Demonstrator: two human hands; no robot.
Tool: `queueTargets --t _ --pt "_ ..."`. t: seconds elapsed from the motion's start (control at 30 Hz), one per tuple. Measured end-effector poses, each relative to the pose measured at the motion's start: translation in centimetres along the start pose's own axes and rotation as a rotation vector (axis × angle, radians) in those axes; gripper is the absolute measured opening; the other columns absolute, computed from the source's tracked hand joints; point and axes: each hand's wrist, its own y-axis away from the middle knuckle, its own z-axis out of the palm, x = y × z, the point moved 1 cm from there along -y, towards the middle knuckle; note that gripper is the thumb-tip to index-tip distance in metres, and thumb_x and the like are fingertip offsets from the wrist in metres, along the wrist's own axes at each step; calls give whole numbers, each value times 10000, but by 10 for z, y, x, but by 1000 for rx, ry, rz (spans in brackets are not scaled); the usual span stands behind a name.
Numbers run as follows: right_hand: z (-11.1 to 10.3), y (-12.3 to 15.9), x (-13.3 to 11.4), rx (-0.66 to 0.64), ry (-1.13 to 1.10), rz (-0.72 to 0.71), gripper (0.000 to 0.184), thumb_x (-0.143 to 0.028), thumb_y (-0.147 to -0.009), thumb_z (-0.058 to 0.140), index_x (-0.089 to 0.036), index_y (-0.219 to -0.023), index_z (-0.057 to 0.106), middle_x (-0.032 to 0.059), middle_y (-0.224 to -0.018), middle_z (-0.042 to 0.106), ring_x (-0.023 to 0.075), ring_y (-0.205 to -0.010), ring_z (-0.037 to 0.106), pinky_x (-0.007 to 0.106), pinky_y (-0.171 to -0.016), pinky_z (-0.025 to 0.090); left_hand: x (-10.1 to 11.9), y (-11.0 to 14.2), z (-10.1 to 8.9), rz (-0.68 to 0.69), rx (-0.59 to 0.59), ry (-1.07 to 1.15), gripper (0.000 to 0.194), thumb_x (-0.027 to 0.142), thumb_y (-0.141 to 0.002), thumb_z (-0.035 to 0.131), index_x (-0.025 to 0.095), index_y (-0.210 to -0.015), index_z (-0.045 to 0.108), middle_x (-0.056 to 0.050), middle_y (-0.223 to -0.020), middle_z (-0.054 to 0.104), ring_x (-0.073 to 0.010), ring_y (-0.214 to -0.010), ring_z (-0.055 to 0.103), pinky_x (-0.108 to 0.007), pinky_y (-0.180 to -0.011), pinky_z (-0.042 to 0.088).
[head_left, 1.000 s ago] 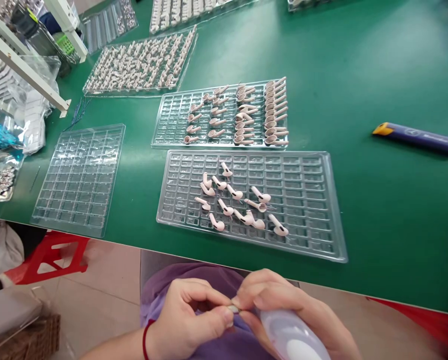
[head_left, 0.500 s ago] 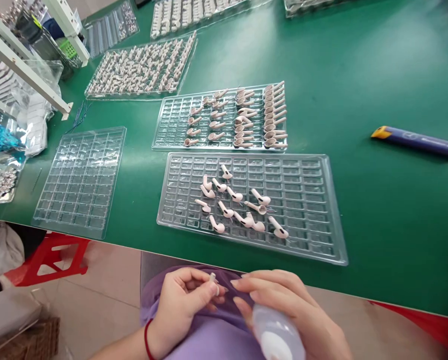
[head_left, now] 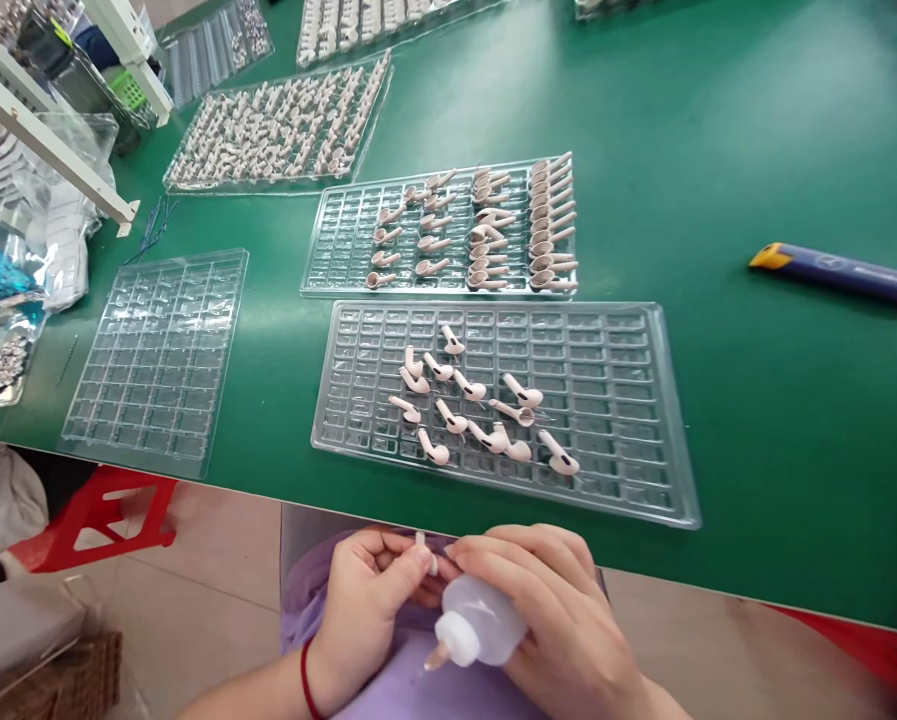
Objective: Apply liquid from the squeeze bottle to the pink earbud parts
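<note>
Right hand [head_left: 560, 610] grips bottle [head_left: 487, 618]; green table [head_left: 718, 180], tiled floor [head_left: 223, 540].

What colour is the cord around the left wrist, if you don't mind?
The cord is dark red, best seen in the head view.

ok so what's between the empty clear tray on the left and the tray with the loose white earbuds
Just bare green tabletop lies between the empty clear tray and the earbud tray; the head view shows it.

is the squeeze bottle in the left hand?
No, the right hand holds the squeeze bottle, while the left pinches a small white piece.
</note>
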Motion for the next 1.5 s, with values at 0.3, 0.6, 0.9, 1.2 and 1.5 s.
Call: queueTargets --t 0.3,0.6,0.9,1.2,1.5 --pt "5 1 -4 45 -30 41 198 -35 -823 558 -165 -968 592 34 -789 726 174 -749 606 352 -729 388 4 1 3 50 -7 -8 298 402 -666 862 127 -684 750 -29 -621 724 -117 -557 663 -190 -553 532" --pt "7 0 -8 45 -36 51 208 -14 -830 530 -156 -970 588 42 -793 719 168 -755 600 353 -731 379 7 -2 5 1 22 31 315 376 -580 906 114 -630 739 -40 -572 712 -115 -495 639 -191 -509 519" --pt "7 -1 -8 46 -27 71 219 -39 -845 511 -190 -983 593 21 -790 723 168 -721 605 356 -716 381 8 -1 7 0 8 69 282 351 -598 897 117 -625 741 -35 -574 709 -108 -501 637 -183 -512 511" --pt "6 1 -7 34 -25 67 191 -47 -860 533 -179 -987 586 32 -793 722 176 -729 601 361 -723 381 6 -1 11 30 -8 104 261 345 -631 881 125 -620 742 -28 -573 705 -94 -493 613 -170 -491 485" --pt "4 3 -1 24 -44 32 216 -21 -836 568 -168 -994 588 48 -818 717 179 -766 594 356 -733 412 1 -2 -2 31 -64 23 248 353 -674 869 132 -720 766 -53 -657 751 -124 -572 674 -200 -580 539"
